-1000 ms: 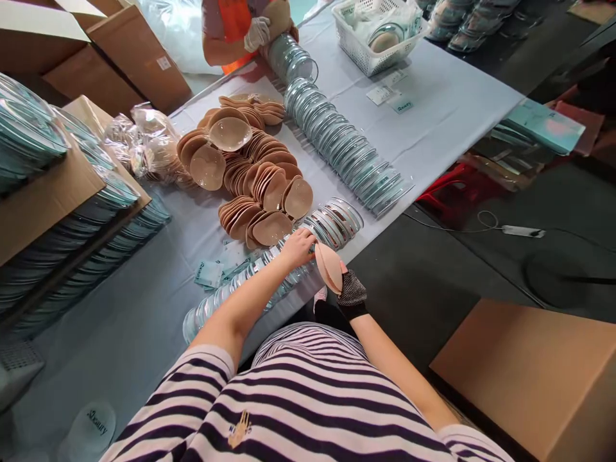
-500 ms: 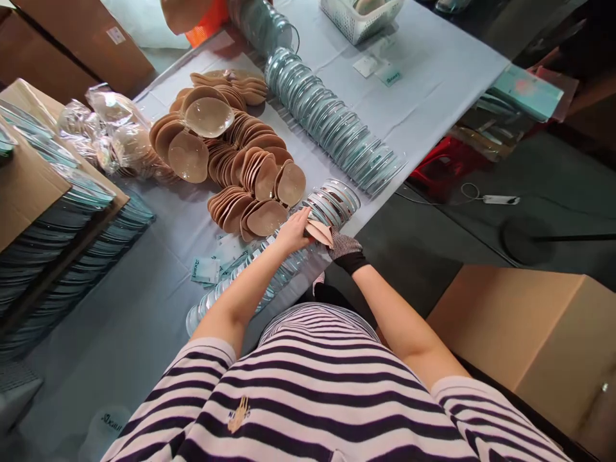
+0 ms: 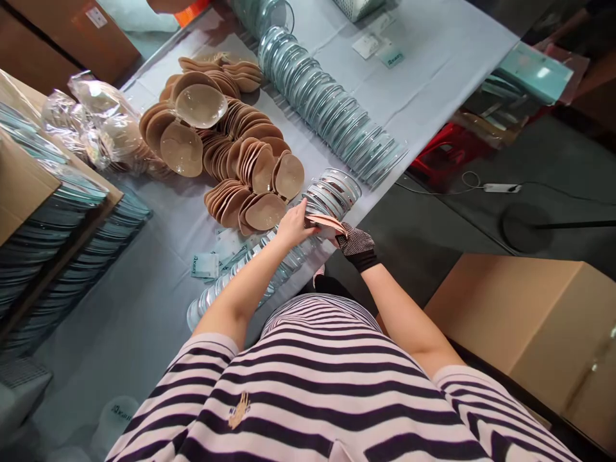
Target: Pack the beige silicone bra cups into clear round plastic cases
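My bare left hand (image 3: 292,226) and my right hand (image 3: 355,244), in a dark dotted glove, are closed on opposite ends of a thin beige bra cup (image 3: 328,222). It is seen nearly edge-on near the table's front edge. Just beyond it stands a short row of transparent plastic shells (image 3: 335,189), some with beige showing inside. Left of my hands lie nested rows of stick-on bra cups (image 3: 264,213), brown-beige with glossy inner faces. Another row of transparent shells (image 3: 205,307) runs beneath my left forearm.
A long row of transparent shells (image 3: 332,106) crosses the white table (image 3: 433,70). Printed cards (image 3: 206,265) lie left of my forearm. Bagged cups (image 3: 113,125) and a carton of stacked packs (image 3: 48,224) stand left; a cardboard box (image 3: 500,308) is at right.
My gloved right hand has shifted slightly right, and the beige cup between my hands has turned to a thinner, flatter edge-on view. The camera view has tilted slightly.
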The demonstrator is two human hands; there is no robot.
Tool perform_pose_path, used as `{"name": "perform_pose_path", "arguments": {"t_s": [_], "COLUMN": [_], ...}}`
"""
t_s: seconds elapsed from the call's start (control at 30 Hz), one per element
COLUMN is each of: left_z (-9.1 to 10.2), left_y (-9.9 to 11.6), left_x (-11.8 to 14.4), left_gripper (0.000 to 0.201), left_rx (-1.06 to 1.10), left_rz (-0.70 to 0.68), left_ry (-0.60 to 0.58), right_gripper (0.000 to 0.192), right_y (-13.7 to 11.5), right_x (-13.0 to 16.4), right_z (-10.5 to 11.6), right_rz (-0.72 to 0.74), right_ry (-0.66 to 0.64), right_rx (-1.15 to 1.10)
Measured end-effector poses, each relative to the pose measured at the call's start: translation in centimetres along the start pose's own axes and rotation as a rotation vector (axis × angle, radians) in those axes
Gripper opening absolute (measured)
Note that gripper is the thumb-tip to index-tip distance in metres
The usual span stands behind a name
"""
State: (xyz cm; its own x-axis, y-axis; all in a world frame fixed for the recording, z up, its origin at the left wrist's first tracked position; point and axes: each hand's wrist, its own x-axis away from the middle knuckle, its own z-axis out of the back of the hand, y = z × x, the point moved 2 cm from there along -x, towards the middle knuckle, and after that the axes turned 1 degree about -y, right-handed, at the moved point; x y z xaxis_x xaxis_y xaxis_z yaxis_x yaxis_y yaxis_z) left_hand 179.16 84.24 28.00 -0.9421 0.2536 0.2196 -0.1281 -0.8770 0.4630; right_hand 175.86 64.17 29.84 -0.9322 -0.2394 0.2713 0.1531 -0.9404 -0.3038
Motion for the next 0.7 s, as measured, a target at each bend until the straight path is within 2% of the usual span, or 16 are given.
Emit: {"name": "perform_pose_path", "arguments": {"t_s": [0.13,0.3,0.43,0.57,0.7], "left_z": [0.3,0.1,-0.2,-0.5,-0.8], "left_y": [1.1,1.7,1.4,0.9,0.4], "left_x": [-1.0,-1.7,-1.2,-0.7,-0.7], "left_gripper": [0.092,0.094,0.092,0.099,0.102], "left_rx": [-0.090,-0.095,0.014,0.102,0.168], "left_rz": [0.175,0.208,0.141,-0.009,0.089], "left_ry": [0.031,0.075,0.104,0.039,0.014], "right_gripper": [0.036,0.044,0.042,0.042,0.044], "right_y": [0.2,-0.2,-0.2,0.0,0.1], "right_x": [0.2,0.0,-0.5,-0.6,-0.4], "right_z": [-0.6,-1.9,-2.4,-2.5,-2.3], "right_rz": [-0.030,-0.086,-0.083,-0.119,-0.097], "right_ry": [-0.001,-0.044,-0.049,-0.057,-0.035], "right_rx": [-0.136,-0.228,-0.164,-0.156,-0.136]}}
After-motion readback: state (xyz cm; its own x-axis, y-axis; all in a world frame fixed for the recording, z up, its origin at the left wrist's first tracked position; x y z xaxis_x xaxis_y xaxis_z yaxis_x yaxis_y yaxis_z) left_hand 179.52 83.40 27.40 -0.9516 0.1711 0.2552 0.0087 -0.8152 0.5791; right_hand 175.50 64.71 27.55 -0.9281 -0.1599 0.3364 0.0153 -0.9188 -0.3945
